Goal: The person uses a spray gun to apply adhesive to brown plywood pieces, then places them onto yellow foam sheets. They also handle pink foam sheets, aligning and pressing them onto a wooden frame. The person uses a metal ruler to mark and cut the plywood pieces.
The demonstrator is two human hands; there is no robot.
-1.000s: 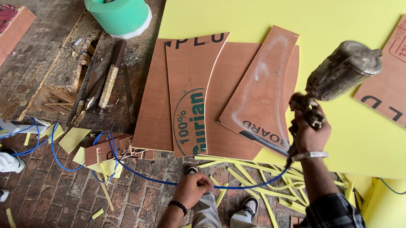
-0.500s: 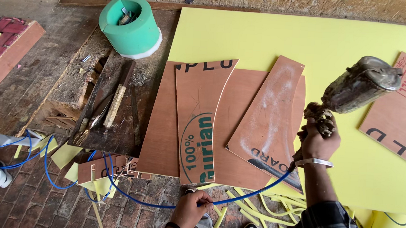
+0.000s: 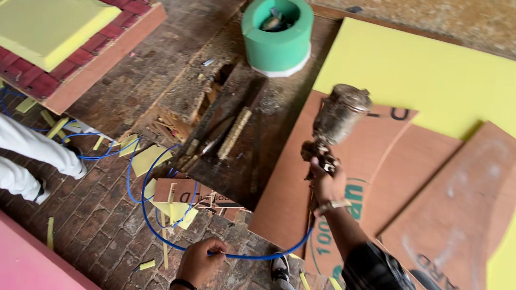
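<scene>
Fingers of the right hand (image 3: pixel 327 181) are clenched around the grip of a spray gun (image 3: pixel 335 125), whose dull metal cup stands tilted above the fist; a light band sits at the wrist and a dark checked sleeve covers the forearm. Over at the left hand (image 3: pixel 201 262), the fingers are curled round a thin blue hose (image 3: pixel 144 216), which sags in a loop across the brick floor (image 3: pixel 101 225) and runs up to the base of the gun. A dark band circles that wrist.

Beneath the gun lie several brown plywood panels (image 3: pixel 442 194), overlapping one another, with printed lettering and a pale sprayed haze on the right-hand one. They rest on a large yellow foam sheet (image 3: pixel 450 74). Just left of the panels is a dirty dark board (image 3: pixel 229 131) carrying stained sticks and tools. Beyond it stands a green foam ring (image 3: pixel 278 34) with small things inside. Yellow foam offcuts (image 3: pixel 148 158) are scattered over the bricks. At the upper left, another yellow foam slab (image 3: pixel 37 17) lies on a red-edged frame. Another person's white-trousered legs (image 3: pixel 15 158) reach in from the left.
</scene>
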